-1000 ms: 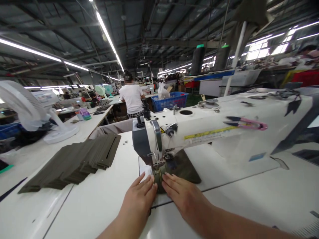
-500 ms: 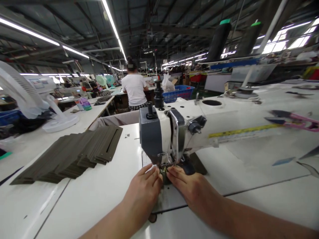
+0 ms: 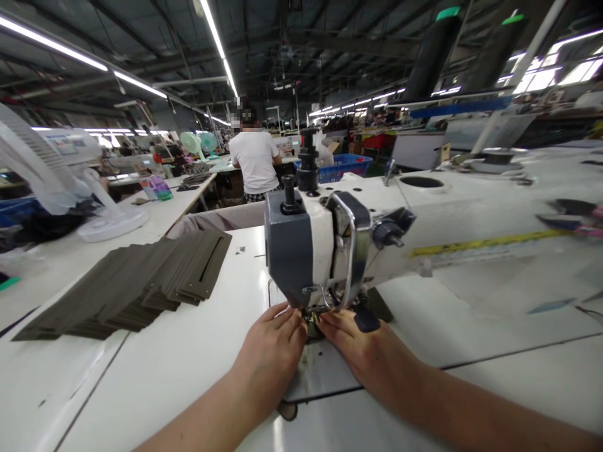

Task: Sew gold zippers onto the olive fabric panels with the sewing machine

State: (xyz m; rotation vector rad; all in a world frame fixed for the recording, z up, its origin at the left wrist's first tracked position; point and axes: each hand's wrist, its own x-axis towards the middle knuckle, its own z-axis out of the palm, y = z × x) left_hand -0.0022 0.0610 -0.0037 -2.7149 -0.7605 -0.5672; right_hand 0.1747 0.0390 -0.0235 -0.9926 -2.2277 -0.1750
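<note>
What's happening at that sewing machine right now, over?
Left hand and right hand at the presser foot, both on the olive fabric piece. Sewing machine head directly above. Stacked olive fabric pieces off to the left.

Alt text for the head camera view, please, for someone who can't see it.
A left hand and right hand meet on olive-green fabric at the presser foot of a white industrial sewing machine. Slotted olive-green strips lie stacked on the white table; a co-worker in a white T-shirt faces away beyond.

Dark steel roof trusses (image 3: 330,47), long fluorescent tubes (image 3: 217,37), bright windows (image 3: 541,78) (far right), white worktables (image 3: 174,207)
</note>
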